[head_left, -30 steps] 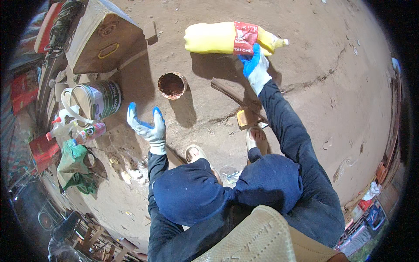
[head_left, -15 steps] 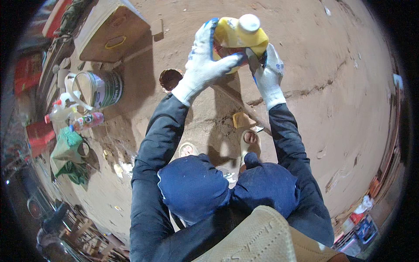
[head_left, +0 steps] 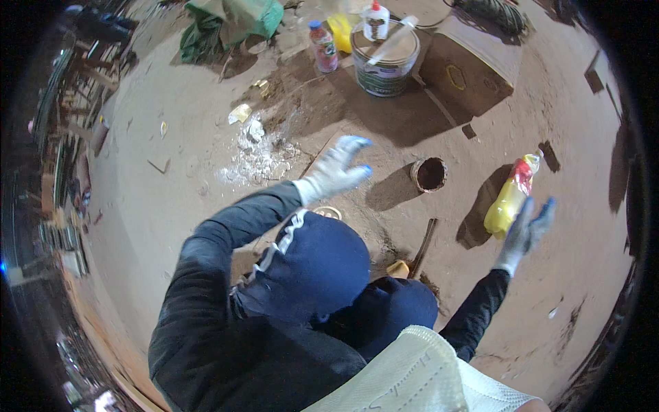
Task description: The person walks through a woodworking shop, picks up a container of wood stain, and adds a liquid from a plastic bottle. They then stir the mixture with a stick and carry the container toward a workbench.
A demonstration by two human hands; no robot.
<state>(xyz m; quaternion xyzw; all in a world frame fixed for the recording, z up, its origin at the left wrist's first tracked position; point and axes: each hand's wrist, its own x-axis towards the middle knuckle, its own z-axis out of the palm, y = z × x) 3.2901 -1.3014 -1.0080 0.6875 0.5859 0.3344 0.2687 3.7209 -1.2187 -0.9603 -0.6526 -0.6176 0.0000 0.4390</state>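
My left hand (head_left: pixel 333 172), in a white glove with bluish fingertips, hangs over the ground with its fingers apart and nothing in it. My right hand (head_left: pixel 525 233), gloved alike, is open just beside a yellow plastic bottle (head_left: pixel 504 209) with a red part near its top. That bottle rests on the ground; whether hand and bottle touch I cannot tell. Between my hands is a small round container (head_left: pixel 430 175), dark brown inside. A thin stick (head_left: pixel 423 247) and a small yellowish piece (head_left: pixel 398 269) lie by my knees.
A lidded bucket (head_left: pixel 384 79) carries a white bottle with a red cap (head_left: pixel 375 20). Beside it are a pink drink bottle (head_left: pixel 324 48), a large box (head_left: pixel 470 65) and a green sack (head_left: pixel 230 24). White powder (head_left: pixel 257 154) is scattered on the ground. Stacked wood lines the left edge.
Both hands have let go of the yellow bottle, which is now on the ground. They have moved wide apart. My view has turned left, so the bucket and box appear farther right.
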